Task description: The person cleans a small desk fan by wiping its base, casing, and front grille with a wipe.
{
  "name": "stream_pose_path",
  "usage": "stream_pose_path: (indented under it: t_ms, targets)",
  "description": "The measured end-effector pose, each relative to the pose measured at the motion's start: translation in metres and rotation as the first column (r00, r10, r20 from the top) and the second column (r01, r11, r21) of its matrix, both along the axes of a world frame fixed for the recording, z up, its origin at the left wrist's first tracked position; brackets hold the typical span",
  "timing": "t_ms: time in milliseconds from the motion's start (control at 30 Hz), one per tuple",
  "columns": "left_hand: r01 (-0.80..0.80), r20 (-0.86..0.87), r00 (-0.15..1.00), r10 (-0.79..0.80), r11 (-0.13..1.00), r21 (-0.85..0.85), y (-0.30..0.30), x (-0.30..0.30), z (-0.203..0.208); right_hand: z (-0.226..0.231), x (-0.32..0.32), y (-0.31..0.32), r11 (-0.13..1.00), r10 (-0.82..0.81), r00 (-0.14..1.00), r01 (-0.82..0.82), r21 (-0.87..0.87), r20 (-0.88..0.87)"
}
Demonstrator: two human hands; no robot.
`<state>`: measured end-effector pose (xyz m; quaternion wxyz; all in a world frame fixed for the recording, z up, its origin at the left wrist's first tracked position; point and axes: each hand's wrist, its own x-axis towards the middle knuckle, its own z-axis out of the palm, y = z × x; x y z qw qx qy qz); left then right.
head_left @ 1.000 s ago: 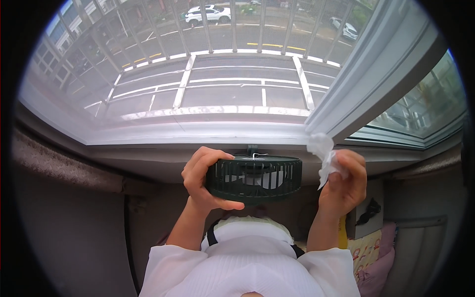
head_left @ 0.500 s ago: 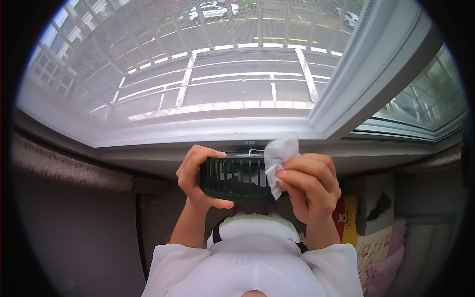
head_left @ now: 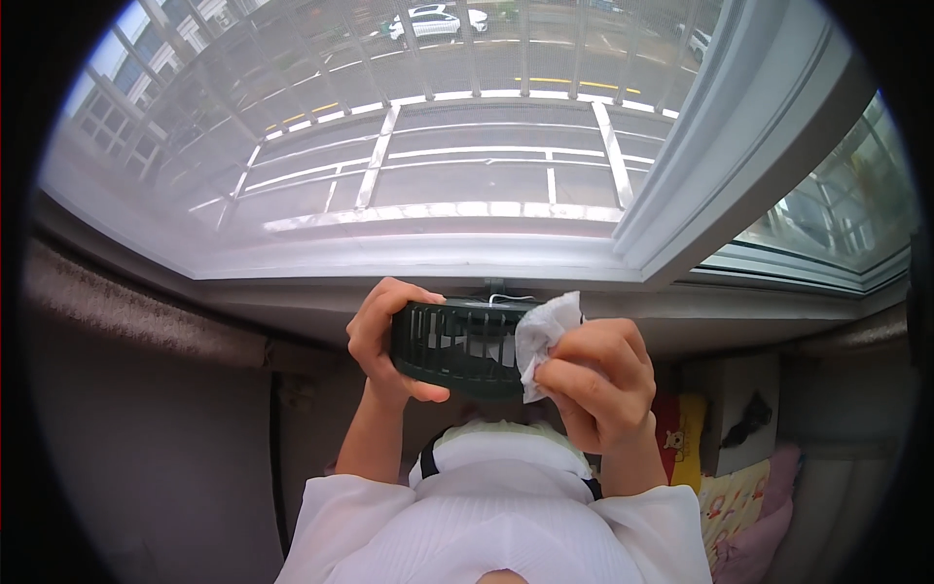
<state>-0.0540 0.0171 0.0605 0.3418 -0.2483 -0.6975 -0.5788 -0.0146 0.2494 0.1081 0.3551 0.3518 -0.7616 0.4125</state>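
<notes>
In front of my body I hold a dark green, round, slatted casing [head_left: 455,348], which looks like a plastic cage; its exact kind I cannot tell. Its left end sits in my left hand [head_left: 377,341], fingers over the top and thumb underneath. My right hand [head_left: 605,378] pinches a crumpled white wipe [head_left: 547,336] and has it against the casing's right end, covering that part. Through the slats something pale shows inside, and a thin white wire or cord [head_left: 508,299] curves at the top.
Just beyond the casing runs a grey sill [head_left: 389,289] below a white-framed window [head_left: 428,258]. Outside stand metal bars [head_left: 377,156] and a street with a white car [head_left: 438,21]. At lower right lie a red and yellow item [head_left: 684,433] and patterned fabric [head_left: 735,496].
My right hand and the wipe have shifted slightly down and left along the casing's right end. The wipe's shape has changed, and the casing's right end tilts a little lower.
</notes>
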Motion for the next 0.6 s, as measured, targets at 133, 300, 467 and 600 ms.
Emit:
stream_pose_path:
  t_ms: [133,300,467,600]
  targets:
    - [0.001,-0.021,1.000,-0.002,0.998,-0.067,0.005,0.002,0.002,0.001,-0.004,0.006,0.999,0.035,0.999,-0.035,-0.017,0.022]
    - [0.026,0.084,0.996,-0.025,1.000,-0.014,-0.001,0.002,0.006,0.002,-0.014,-0.002,0.997,0.025,0.999,-0.023,-0.075,0.024]
    - [-0.184,-0.179,0.976,0.124,0.907,-0.378,0.013,0.010,0.053,0.004,-0.014,-0.008,0.999,0.010,0.999,-0.008,-0.052,0.033]
    - [-0.231,-0.197,0.969,0.151,0.840,-0.491,0.030,0.012,0.071,0.010,-0.016,0.000,0.999,0.027,0.999,-0.026,-0.041,0.031]
